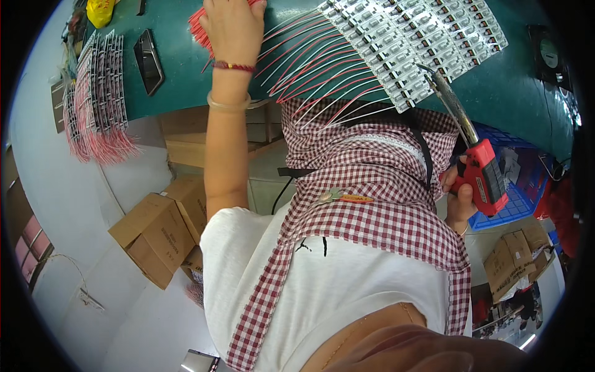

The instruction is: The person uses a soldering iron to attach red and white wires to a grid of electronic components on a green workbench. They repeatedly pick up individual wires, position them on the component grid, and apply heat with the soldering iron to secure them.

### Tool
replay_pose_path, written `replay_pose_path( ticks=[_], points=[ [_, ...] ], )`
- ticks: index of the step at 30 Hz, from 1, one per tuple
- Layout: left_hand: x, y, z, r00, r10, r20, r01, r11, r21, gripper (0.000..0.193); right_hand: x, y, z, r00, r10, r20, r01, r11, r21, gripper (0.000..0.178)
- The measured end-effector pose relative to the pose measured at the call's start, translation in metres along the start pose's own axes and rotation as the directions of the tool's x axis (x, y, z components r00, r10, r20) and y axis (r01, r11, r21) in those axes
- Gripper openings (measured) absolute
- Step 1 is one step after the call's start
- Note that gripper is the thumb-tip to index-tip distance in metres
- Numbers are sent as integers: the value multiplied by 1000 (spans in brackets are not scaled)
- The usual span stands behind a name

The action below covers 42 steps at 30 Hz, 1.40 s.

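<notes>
My left hand (pixel 234 28) reaches over a bundle of red wires (pixel 199 30) at the top of the view. Its fingertips run past the upper edge, so I cannot tell whether they grip any wires. My right hand (pixel 460 195) is closed around the handle of a red and black soldering gun (pixel 485 177). The gun's metal tip points up and left, and meets or hovers over the lower right edge of a panel of small circuit boards (pixel 409 46). Red and white wires (pixel 328 68) fan out leftward from the panel's left edge.
A black phone (pixel 149 62) lies on the green table (pixel 176 74). Wired board strips (pixel 96 93) hang at its left end, near a yellow packet (pixel 99 12). A round black device (pixel 548 56) sits far right. Cardboard boxes (pixel 155 239) and a blue crate (pixel 514 201) stand below.
</notes>
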<state>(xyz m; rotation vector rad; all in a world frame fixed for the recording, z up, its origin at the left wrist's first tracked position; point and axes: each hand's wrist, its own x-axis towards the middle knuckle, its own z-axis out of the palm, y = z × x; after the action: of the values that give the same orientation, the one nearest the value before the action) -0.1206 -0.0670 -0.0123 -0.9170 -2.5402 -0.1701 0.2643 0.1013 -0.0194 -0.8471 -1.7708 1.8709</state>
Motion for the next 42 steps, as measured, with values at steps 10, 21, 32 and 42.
replay_pose_path(
  ticks=[10,21,32,42],
  points=[
    [0,-38,41,997,45,-65,-52,993,-104,7,0,-6,4,998,-52,-48,53,998,30,66],
    [8,-57,46,984,108,-140,-141,957,-253,10,6,1,-1,1000,-30,-1,30,1000,7,68],
    [-20,38,-48,931,132,-341,-322,738,-593,22,2,-1,-2,1000,13,-13,-12,999,49,68],
    [-101,109,-32,968,249,-18,-184,666,-723,19,-23,5,-15,962,224,156,-215,974,-75,49]
  ],
)
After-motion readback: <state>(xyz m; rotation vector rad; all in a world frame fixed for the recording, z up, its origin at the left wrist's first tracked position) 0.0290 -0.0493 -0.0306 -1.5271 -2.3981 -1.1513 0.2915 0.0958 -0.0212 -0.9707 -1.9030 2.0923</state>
